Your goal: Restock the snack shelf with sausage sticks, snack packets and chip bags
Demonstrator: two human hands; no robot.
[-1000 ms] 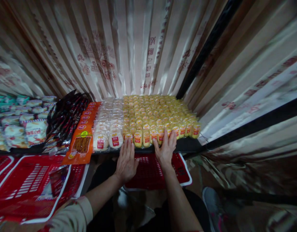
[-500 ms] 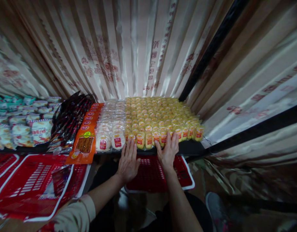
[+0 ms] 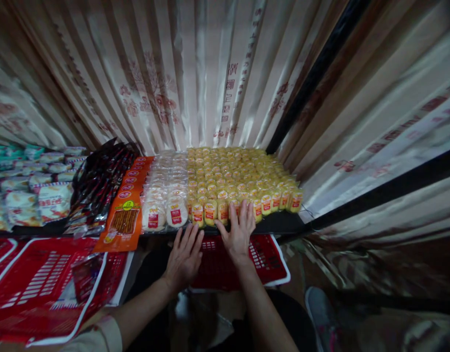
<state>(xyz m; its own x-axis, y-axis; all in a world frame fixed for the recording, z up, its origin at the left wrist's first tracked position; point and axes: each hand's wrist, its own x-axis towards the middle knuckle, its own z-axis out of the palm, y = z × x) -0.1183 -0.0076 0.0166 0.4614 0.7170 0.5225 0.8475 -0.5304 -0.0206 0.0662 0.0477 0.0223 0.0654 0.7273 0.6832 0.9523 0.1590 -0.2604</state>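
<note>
Rows of small yellow wrapped cakes [image 3: 243, 171] with red and white labels fill the right part of a dark shelf [image 3: 272, 224]. My right hand [image 3: 238, 233] lies against the front row of these cakes, fingers stretched out and pointing away from me. Just below the shelf's front edge is my left hand [image 3: 183, 254], its fingers extended and apart, with nothing in it. Its fingertips are nearest to the white round wrapped cakes [image 3: 177, 213] and the left end of the yellow rows.
Left of the cakes lie an orange snack packet [image 3: 124, 220], dark packets [image 3: 96, 181] and white packets [image 3: 56, 200]. Red baskets [image 3: 37, 283] stand below the shelf, another red basket [image 3: 276, 261] behind my right wrist. Curtains [image 3: 206, 73] and black poles [image 3: 316, 73] border the shelf.
My left hand has drawn back from the front row, down and to the left. The right hand has slid left along the cakes. The view has shifted slightly.
</note>
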